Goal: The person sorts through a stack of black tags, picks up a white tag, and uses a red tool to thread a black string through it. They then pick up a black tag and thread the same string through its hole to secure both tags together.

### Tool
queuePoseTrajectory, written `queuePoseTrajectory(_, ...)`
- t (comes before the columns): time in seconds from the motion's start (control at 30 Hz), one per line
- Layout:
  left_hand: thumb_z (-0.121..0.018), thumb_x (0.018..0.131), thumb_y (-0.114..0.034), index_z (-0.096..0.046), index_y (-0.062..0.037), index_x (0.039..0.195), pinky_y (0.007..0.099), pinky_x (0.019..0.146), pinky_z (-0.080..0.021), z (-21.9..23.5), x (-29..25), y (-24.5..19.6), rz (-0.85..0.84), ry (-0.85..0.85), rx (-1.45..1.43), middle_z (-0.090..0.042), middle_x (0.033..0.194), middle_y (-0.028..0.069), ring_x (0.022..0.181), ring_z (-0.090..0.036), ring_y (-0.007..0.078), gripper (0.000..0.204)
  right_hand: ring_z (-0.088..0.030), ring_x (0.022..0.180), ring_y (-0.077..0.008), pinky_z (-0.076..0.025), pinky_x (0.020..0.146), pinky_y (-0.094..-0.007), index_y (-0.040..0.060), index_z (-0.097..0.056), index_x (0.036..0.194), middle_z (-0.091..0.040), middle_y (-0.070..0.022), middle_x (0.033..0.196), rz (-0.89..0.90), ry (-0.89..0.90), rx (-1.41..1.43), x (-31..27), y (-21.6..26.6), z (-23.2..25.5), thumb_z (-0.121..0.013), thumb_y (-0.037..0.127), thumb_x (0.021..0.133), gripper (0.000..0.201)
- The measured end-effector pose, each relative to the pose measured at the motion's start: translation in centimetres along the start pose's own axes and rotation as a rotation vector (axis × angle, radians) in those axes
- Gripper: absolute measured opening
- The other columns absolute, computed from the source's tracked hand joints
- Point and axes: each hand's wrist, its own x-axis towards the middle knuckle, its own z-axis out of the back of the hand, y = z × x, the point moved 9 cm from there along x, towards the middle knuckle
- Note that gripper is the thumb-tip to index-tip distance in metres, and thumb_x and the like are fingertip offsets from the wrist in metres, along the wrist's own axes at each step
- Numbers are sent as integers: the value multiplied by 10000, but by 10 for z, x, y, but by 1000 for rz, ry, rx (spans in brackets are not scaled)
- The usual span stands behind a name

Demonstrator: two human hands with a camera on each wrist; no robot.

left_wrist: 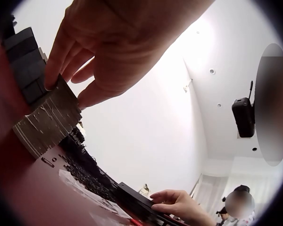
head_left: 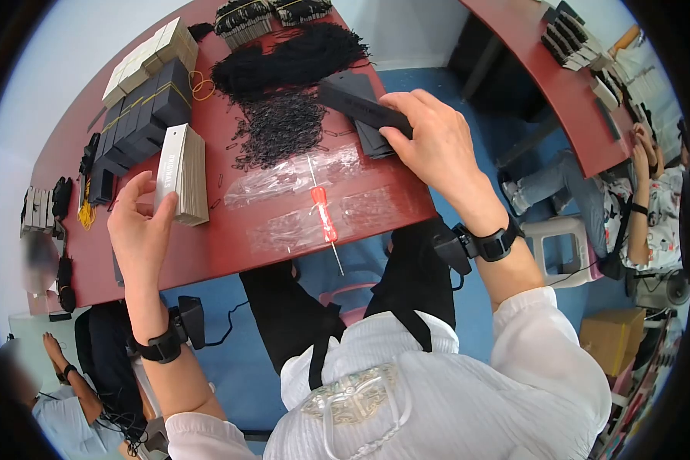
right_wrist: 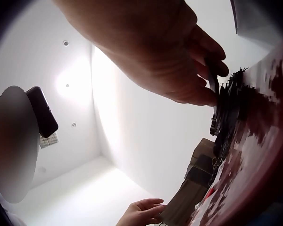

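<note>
On the left of the red table [head_left: 230,253], a stack of white-faced cards [head_left: 185,172] stands with printing on its front card. My left hand [head_left: 139,226] holds its near end between thumb and fingers; the left wrist view shows the fingertips at the top of the card stack [left_wrist: 52,120]. My right hand [head_left: 437,138] pinches a black printed card-like piece [head_left: 356,106] between thumb and fingers. Beneath that piece lie more black cards [head_left: 374,143], partly hidden by it and the hand.
A screwdriver-like tool with a red handle [head_left: 323,213] lies on clear plastic film [head_left: 284,188], its tip past the table edge. Behind are a pile of small black pins [head_left: 277,126], black cords [head_left: 291,57] and banded dark stacks [head_left: 142,107]. Other people sit at both sides.
</note>
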Motion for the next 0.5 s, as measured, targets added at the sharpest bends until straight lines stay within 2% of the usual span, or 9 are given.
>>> queuePoseTrajectory(0.17, -678, 773, -87, -561, 0, 1187, 203, 576, -448, -1, 4, 10, -46, -25, -61, -616, 901, 39, 660, -517, 61, 439, -631, 729, -301, -499, 644, -392, 102, -675, 959, -660, -95, 825, -50, 21, 53, 0, -11, -8, -664, 208, 769, 217)
queuePoseTrajectory(0.2, -666, 790, -84, -557, -1, 1193, 194, 562, -435, -2, 5, 16, -8, -10, -117, -606, 891, 25, 662, -512, 53, 426, -631, 729, -301, -499, 644, -392, 102, -675, 959, -660, -95, 825, -50, 21, 52, 1, -12, -8, -664, 208, 769, 217)
queuePoseTrajectory(0.27, -653, 807, -81, -553, -3, 1200, 186, 547, -423, -2, 5, 19, 29, 5, -175, -597, 881, 11, 665, -508, 44, 413, -634, 728, -304, -500, 648, -382, 105, -680, 969, -672, -100, 833, -180, 60, 186, 1, -22, -12, -646, 230, 793, 219)
queuePoseTrajectory(0.33, -629, 841, -88, -573, -18, 1182, 179, 532, -403, 0, 4, 26, 151, 7, -283, -597, 867, -6, 667, -509, 32, 353, -635, 747, -304, -499, 655, -377, 105, -679, 977, -672, -104, 862, -199, 72, 220, 3, -24, -13, -643, 233, 798, 223)
queuePoseTrajectory(0.37, -629, 841, -88, -573, -18, 1182, 179, 532, -403, -3, 3, 27, 152, 7, -283, -597, 867, -6, 667, -509, 32, 353, -636, 766, -303, -498, 662, -372, 105, -678, 985, -673, -109, 890, -218, 84, 256, 3, -25, -14, -640, 236, 804, 227)
queuePoseTrajectory(0.4, -633, 837, -80, -589, -13, 1157, 181, 532, -414, -6, 3, 28, 145, -10, -368, -602, 847, -3, 660, -520, 36, 330, -636, 766, -303, -498, 662, -372, 105, -678, 985, -673, -109, 890, -213, 86, 263, 3, -28, -15, -640, 236, 804, 227)
queuePoseTrajectory(0.47, -639, 841, -76, -611, -9, 1120, 180, 546, -429, 0, -1, 32, 152, -51, -465, -606, 827, -7, 685, -549, 41, 288, -631, 796, -293, -494, 674, -357, 94, -671, 999, -663, -104, 898, -28, -46, 90, 4, -20, -11, -643, 255, 804, 255)
queuePoseTrajectory(0.5, -636, 842, -66, -609, -2, 1118, 182, 559, -437, 4, -5, 25, 150, -71, -507, -609, 830, -6, 694, -557, 44, 285, -627, 801, -285, -492, 676, -352, 84, -669, 1000, -653, -99, 893, -40, -7, 67, 5, -16, -13, -647, 268, 802, 271)
